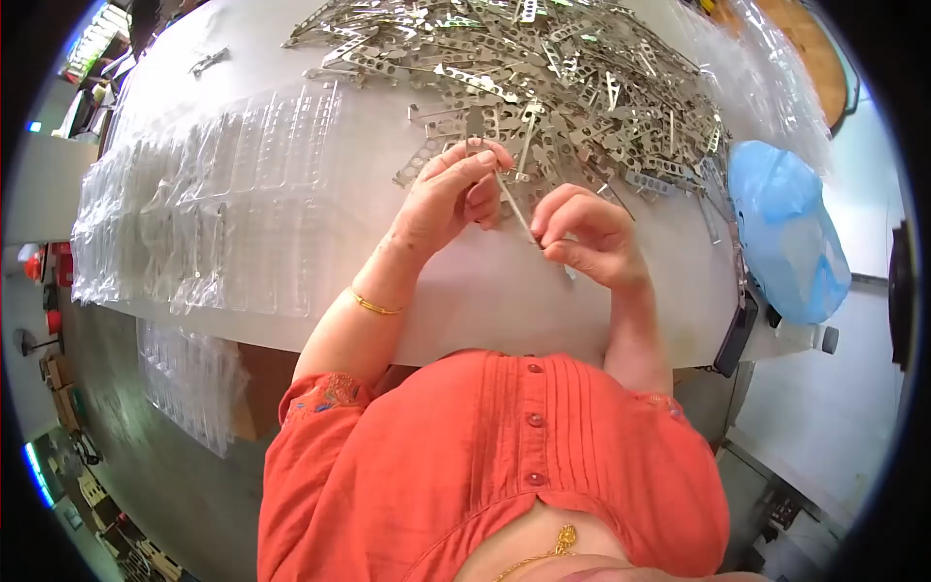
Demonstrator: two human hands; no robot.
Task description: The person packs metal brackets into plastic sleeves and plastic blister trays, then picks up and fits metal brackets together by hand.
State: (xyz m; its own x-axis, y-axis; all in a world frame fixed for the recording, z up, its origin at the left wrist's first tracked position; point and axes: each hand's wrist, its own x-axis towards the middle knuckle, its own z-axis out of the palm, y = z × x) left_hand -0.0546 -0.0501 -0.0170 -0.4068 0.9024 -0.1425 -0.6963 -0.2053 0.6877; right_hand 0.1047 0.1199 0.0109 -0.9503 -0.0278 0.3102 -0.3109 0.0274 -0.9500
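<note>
I hold one thin, flat, perforated metal strip [514, 207] between my two hands, just above the white table top [582, 301], at the near edge of the big heap of silvery stamped metal strips [553, 78] that covers the far right of the table. My left hand [451, 199] pinches the far end of the strip, thumb and fingers closed on it, and a second short metal piece [474, 126] stands up above those fingertips; I cannot tell whether it is in my grip or lies on the heap behind. My right hand [587, 238] is curled around the near end of the strip, fingers clenched on it. To the left lie clear plastic blister trays [233, 194] with rows of narrow pockets, some wrapped in clear film, and more of them hang below the table edge. A blue plastic bag [786, 233] sits at the right end of the table. I judge that I am at the step of picking out and checking a single strip taken from the heap. The next move, as I see it, calls for keeping the strip straight while carrying it left toward a tray pocket, and freeing one hand first so it does not bend or snag.
</note>
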